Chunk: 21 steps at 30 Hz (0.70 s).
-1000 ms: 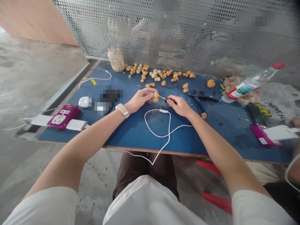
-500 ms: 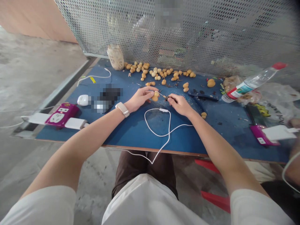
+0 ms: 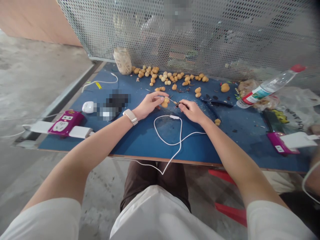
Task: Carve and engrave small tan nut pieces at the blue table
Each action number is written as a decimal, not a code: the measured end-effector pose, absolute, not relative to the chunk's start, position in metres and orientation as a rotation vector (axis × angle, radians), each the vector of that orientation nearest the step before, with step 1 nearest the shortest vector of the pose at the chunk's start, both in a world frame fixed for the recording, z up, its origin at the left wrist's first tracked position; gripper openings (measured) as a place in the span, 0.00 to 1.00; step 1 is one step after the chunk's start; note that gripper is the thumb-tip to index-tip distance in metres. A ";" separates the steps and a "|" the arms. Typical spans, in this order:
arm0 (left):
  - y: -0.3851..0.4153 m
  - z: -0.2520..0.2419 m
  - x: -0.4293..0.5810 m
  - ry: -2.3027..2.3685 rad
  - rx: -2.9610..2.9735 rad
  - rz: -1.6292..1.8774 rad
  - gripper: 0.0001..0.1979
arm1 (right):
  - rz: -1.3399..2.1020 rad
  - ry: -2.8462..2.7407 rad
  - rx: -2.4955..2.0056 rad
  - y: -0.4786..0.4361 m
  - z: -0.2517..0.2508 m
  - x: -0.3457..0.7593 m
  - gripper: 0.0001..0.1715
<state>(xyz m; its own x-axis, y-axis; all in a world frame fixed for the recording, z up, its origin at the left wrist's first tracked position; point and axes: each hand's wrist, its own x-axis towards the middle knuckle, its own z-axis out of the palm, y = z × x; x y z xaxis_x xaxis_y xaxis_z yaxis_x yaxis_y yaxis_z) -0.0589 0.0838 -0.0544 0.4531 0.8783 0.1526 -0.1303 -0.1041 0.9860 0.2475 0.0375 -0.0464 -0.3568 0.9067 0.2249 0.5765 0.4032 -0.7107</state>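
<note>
Left hand [image 3: 149, 106] partly closed, its curled fingers and thumb gripping a small tan fruit [image 3: 165, 102] above the middle of the blue worktop [image 3: 140, 143]. Right hand [image 3: 192, 112] pinching a slender pointed pick [image 3: 175, 103] with a dark grip between thumb and forefinger. The thin metal tip points at the fruit and appears to touch it or lie just beside it; the view is too small to tell which. A pale watch band [image 3: 130, 117] circles the left wrist.

A white charging cable [image 3: 167, 133] lies looped on the worktop just below the hands, nearer the near edge. One loose fruit [image 3: 217, 122] sits just beyond the right hand. More tan fruits [image 3: 162, 79] lie scattered along the far edge, beside a cloudy glass jar [image 3: 122, 61] standing upright. Toward the left edge are a white rounded object [image 3: 88, 107] and a magenta power strip [image 3: 66, 122]. A plastic bottle with a red cap [image 3: 268, 87] lies on its side near the far right corner. A perforated metal screen [image 3: 200, 36] rises behind the far edge.
</note>
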 end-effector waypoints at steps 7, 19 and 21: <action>0.085 -0.056 -0.059 0.711 1.427 0.990 0.15 | 0.705 -2.062 -1.247 0.037 -0.045 0.247 0.60; 0.085 -0.056 -0.058 0.714 1.451 0.998 0.10 | 0.673 -2.063 -1.227 0.038 -0.047 0.246 0.60; 0.085 -0.056 -0.058 0.723 1.442 0.994 0.11 | 0.670 -2.054 -1.225 0.038 -0.048 0.246 0.59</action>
<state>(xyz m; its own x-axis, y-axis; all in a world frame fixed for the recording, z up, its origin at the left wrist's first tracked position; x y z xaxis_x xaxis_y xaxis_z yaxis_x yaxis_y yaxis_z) -0.0578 0.0853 -0.0562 0.4454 0.8801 0.1642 -0.1142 -0.1261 0.9854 0.2464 0.0383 -0.0478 -0.3554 0.8957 0.2674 0.5660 0.4338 -0.7010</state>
